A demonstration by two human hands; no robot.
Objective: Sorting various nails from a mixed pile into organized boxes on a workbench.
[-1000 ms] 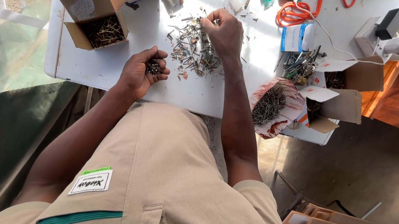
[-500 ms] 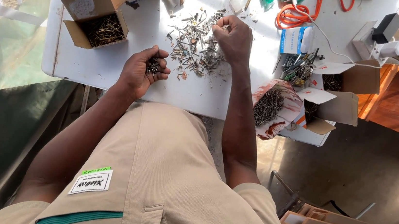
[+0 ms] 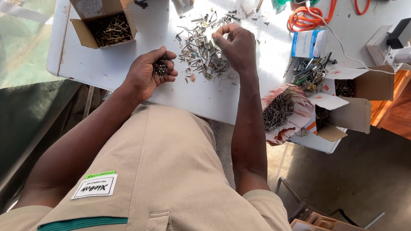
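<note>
Looking down from head height, a person in a tan shirt sorts small dark screws on a white counter. At far left an open cardboard box holds a heap of screws, well apart from the hands. Next, the left hand rests near the counter's front edge, fingers curled shut around a small bunch of collected screws; it has stayed in that spot over the last second. In the middle lies the loose pile of screws, scattered between the hands. The right hand has drawn back from the far side of the pile toward its right edge, fingertips pinched together just above the screws; whether they grip one is too small to tell. That shift suggests another pick from the pile is under way. Further right sit a torn paper packet of screws, open white cartons and a coiled orange cable.
</note>
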